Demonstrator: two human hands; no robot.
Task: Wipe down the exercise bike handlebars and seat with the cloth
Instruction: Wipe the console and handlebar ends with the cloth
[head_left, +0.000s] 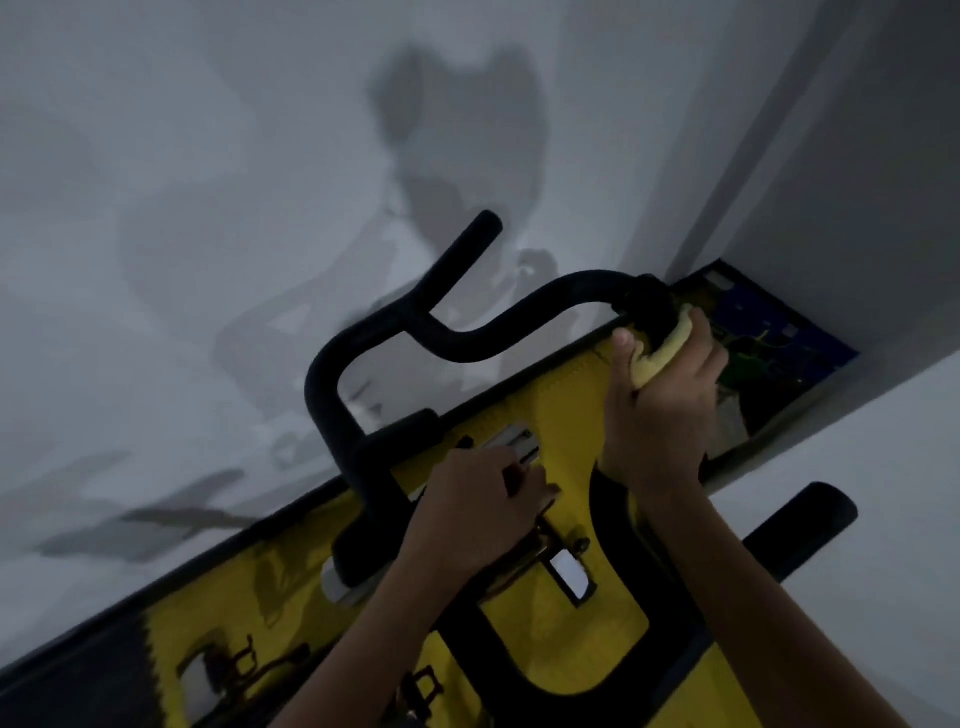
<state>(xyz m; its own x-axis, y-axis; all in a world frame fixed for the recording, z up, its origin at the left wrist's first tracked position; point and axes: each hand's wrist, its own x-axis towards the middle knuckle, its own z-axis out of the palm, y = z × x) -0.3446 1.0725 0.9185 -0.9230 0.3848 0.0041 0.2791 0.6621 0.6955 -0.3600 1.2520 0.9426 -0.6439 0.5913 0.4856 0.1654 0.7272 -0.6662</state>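
The black handlebars (395, 332) of the exercise bike curve across the middle of the tilted head view. My right hand (670, 395) grips a pale yellow cloth (662, 353), wrapped around the right end of the bar (649, 306). My left hand (478, 504) rests on the bike's centre console, fingers curled over a small silver part (517, 441). Another black grip (802, 525) sticks out at the right, below my right forearm. The seat is out of sight.
A white wall (208, 208) with shadows of the bike fills the upper left. A yellow floor mat (561, 395) with dark patterns lies under the bike. A blue patterned mat (769, 332) lies beyond it, by a white wall corner (857, 182).
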